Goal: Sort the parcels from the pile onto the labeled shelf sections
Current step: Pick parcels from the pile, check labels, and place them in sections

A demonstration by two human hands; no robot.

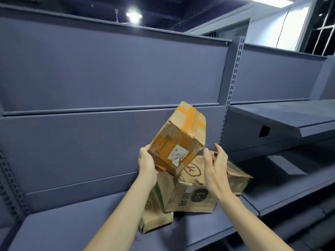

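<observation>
left hand (pixel 146 164) grips taped parcel (pixel 178 140) — right hand (pixel 215 165) spread, empty; pile (pixel 192 194) unsorted; upper shelf (pixel 282 115) bare — early

Above the hands and far back, a lit ceiling lamp (pixel 133 16) against dark ceiling. Up and right of the right hand, a barred window (pixel 324 33) beside a pale wall (pixel 268 31) with a thin cable (pixel 282 28) hanging down it. Top right, a bright ceiling light panel (pixel 279 0).
</observation>
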